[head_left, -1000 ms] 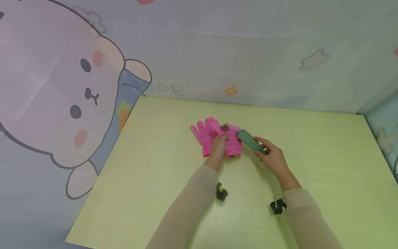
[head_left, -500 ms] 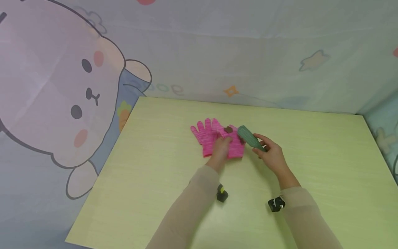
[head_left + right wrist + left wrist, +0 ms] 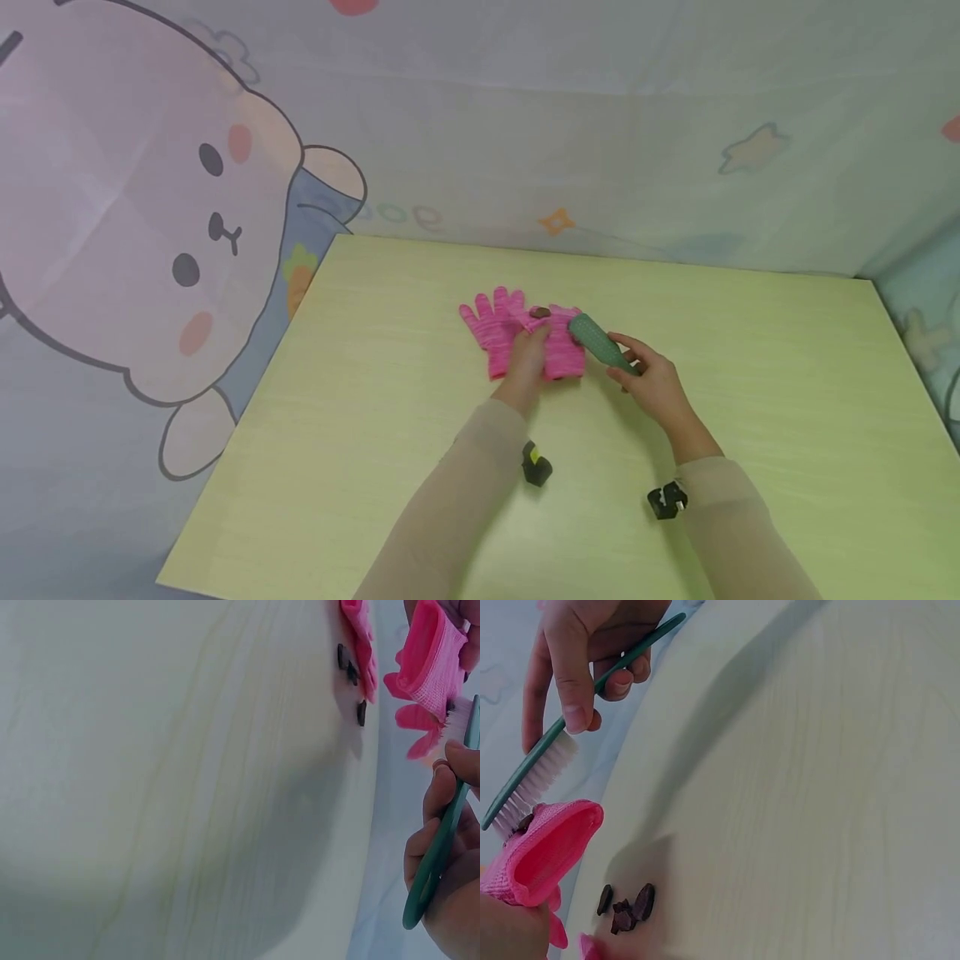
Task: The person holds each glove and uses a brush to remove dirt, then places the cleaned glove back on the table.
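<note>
My left hand (image 3: pixel 527 360) grips a pink knit glove (image 3: pixel 564 354) raised over the table, its cuff opening toward me. A second pink glove (image 3: pixel 486 327) lies flat on the table at its left, fingers spread. In my right hand (image 3: pixel 657 387) is a green brush (image 3: pixel 597 340), pinched by its handle. The left wrist view shows its white bristles (image 3: pixel 534 786) against the held glove, right at a dark brown piece (image 3: pixel 525 823) on the fabric. Another brown piece (image 3: pixel 540 312) sits on the glove near my left fingers.
Several dark brown pieces (image 3: pixel 643 901) lie on the pale table (image 3: pixel 330 400) below the held glove. A patterned cloth (image 3: pixel 525 125) hangs behind the table's far edge. Black wrist cameras (image 3: pixel 667 500) stick out from both sleeves.
The brush shifts up slightly, then back down and a little left along the held glove. The held glove tilts slightly in my left hand and returns; the flat glove stays put.
</note>
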Demonstrator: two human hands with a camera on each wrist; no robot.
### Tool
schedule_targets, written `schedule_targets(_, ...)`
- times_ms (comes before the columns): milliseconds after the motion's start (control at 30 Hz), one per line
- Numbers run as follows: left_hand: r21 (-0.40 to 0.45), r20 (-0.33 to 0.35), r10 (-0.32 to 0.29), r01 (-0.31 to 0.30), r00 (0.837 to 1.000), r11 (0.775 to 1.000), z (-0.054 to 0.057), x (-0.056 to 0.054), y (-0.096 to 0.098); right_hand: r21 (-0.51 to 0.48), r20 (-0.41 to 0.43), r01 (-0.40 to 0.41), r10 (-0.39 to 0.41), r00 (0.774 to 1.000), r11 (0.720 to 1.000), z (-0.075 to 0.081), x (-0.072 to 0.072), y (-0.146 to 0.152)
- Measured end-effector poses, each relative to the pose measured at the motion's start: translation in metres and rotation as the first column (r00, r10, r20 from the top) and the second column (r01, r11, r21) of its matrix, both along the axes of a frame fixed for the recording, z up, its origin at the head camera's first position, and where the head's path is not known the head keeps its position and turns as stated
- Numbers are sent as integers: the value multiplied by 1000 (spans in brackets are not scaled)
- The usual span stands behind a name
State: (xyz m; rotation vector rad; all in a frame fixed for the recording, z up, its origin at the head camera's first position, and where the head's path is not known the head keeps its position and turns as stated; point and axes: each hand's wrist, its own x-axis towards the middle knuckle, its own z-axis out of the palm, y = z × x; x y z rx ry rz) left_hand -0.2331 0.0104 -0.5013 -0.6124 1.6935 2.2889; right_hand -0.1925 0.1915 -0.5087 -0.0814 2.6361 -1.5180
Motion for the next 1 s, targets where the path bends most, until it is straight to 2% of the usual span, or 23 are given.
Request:
schedule_targets(100,18,13,7,-7,1000,1000,1,0,-1,-3,6,-1,1,1000,1000,0,0,0)
schedule_targets(233,-3,27,12,-12,1000,1000,1,-1,-2,-1,10,-6,6,1000,1000,1,1,1)
schedule_targets(367,-24,13,16,-16,1000,1000,1,-3,-4,-8,9,3,-3,1000,1000,4,1,2)
schedule_targets(500,-114,-9,-30,29,1000,993,-1,-3,-2,-37,-9,29,-29,1000,999,10,-3,3)
schedule_targets(633,-212,-8,-97,93,995,973,-4,-2,2,-39,-15,25,-26,1000,999,12,-8,1)
schedule_targets(767,-179,5,-100,99,995,979,-1,-2,4,-18,-5,9,-9,1000,1000,9,-8,-1)
schedule_targets(1000,-95,5,-34,34,999,995,2,-4,-1,-21,-1,-1,1,1000,1000,5,-4,-1)
